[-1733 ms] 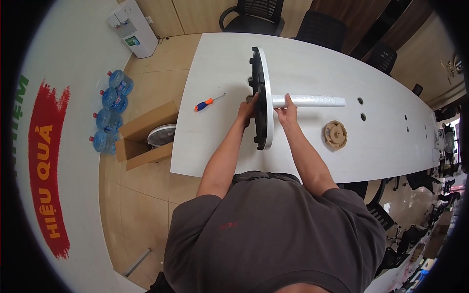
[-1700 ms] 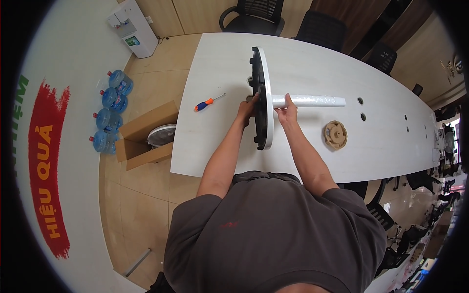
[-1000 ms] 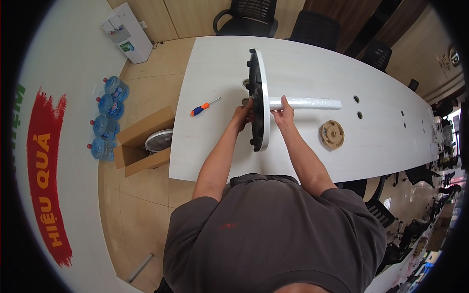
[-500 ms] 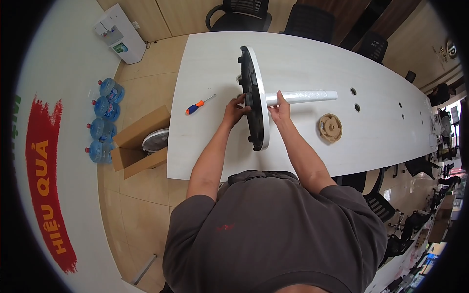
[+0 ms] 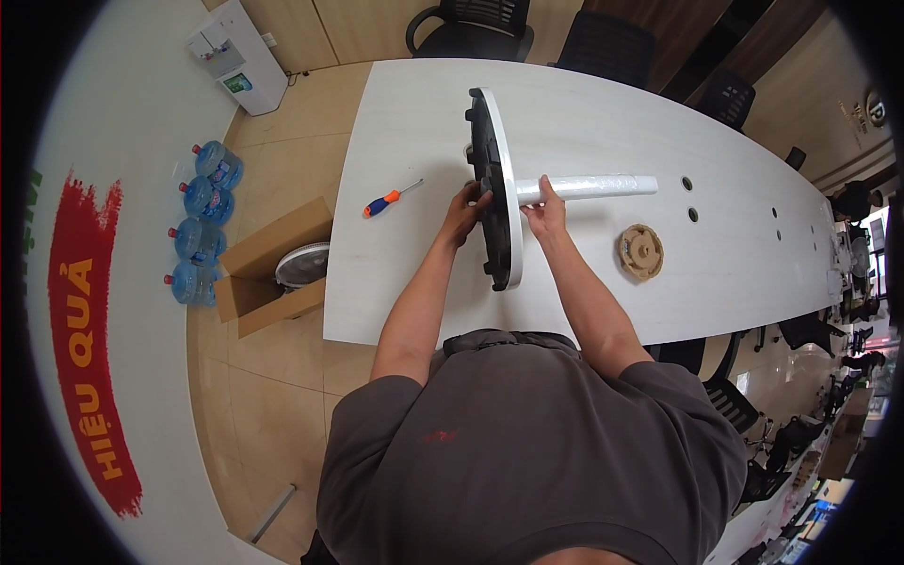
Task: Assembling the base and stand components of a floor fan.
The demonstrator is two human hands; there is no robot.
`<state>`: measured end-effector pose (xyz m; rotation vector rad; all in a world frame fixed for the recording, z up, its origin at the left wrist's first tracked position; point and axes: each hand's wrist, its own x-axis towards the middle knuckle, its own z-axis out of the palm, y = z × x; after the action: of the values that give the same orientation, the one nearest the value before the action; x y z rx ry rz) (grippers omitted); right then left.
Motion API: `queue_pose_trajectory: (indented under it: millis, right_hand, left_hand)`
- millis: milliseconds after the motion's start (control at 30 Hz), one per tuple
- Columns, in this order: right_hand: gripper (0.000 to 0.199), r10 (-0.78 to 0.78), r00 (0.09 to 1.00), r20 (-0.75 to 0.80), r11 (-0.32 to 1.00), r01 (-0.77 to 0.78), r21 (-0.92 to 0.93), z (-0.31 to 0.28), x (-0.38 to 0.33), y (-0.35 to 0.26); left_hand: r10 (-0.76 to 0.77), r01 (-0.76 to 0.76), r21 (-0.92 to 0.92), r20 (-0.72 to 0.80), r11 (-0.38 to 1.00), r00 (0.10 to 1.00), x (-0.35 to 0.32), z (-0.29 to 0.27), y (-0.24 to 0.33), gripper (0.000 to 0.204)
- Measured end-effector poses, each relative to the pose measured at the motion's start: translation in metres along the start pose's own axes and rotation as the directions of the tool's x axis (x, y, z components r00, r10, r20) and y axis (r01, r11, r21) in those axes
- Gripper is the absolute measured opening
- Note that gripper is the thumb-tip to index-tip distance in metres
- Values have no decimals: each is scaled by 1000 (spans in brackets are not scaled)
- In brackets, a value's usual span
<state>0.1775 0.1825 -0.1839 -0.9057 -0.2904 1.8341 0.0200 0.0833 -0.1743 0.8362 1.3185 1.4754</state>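
Shirt: The person wore a dark grey short-sleeved T-shirt [image 5: 537, 443], filling the lower middle.
Left hand [image 5: 461, 215]: Its bent fingers touched the middle of the base's black underside; whether they gripped something there could not be told.
Right hand [image 5: 544, 215]: It was closed around the tube, near the base.
Base: A round black-and-white disc [image 5: 501, 221] stood on edge over the table, its ribbed black underside facing left.
Tube: A long white tube wrapped in shiny clear film [image 5: 607, 185] stuck out rightward from the disc's white side.
Brown piece: A round, moulded brown piece [image 5: 641, 252] lay right of the right hand.
Screwdriver: A screwdriver with a blue-and-orange handle [image 5: 384, 202] lay well left of the disc.
Table: All this was on or above a long white table [image 5: 414, 282].
Box: An open brown cardboard box [image 5: 282, 313], left of the table, held a round grey-and-white grille [image 5: 303, 266].
Bottles: Four large blue water bottles [image 5: 209, 200] stood beyond the box.
Far side: Black mesh chairs [image 5: 485, 42] lined the table.
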Motion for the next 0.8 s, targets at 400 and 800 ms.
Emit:
queue_pose_trajectory:
  millis: [400, 800]
  right_hand:
    - [61, 79, 996, 33, 991, -82, 107, -20, 22, 3]
    - [53, 3, 1000, -7, 1000, -3, 2, 4, -6, -1]
  left_hand:
    - [325, -303, 542, 59, 784, 944, 6, -16, -30, 62]
    - [-333, 334, -48, 26, 941, 943, 10, -1, -12, 74]
